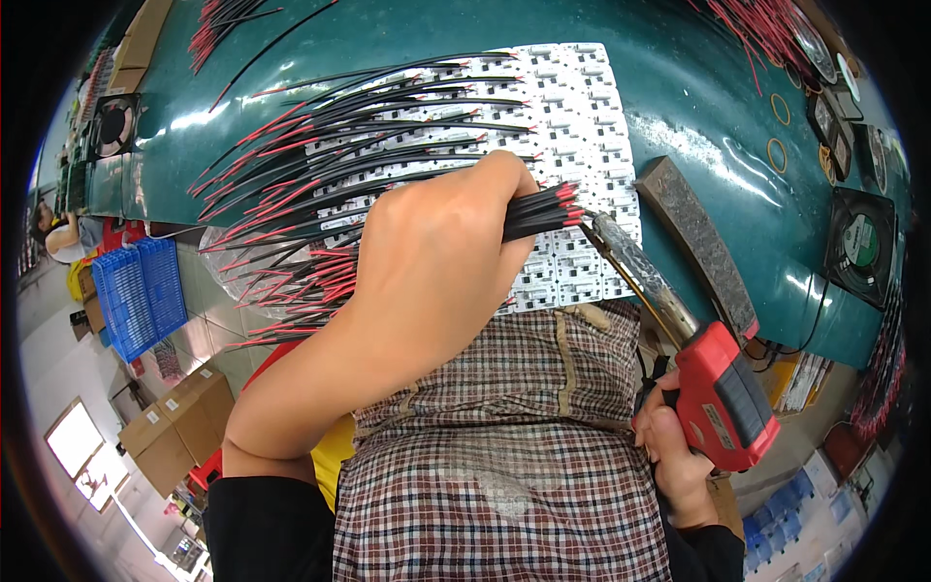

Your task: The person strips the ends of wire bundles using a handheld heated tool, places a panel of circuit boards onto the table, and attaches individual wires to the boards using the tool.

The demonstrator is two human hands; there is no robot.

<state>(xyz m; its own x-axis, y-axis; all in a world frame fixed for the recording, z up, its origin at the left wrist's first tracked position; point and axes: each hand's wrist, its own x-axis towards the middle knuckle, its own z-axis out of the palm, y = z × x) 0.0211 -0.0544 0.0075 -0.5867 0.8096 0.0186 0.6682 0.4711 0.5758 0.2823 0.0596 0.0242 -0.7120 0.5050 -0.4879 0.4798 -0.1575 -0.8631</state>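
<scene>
Nearest us, beside the checked apron, we have our right hand closed around the handle of a red-and-black soldering gun, its tip at the red ends of a wire bundle, though we cannot tell whether they touch. Our left hand is clamped on that bundle above a white circuit-board panel, across which more black wires lie in rows, a dark bar just beside its right edge. Farther off, we see the green table with loose wires and a black fan.
</scene>
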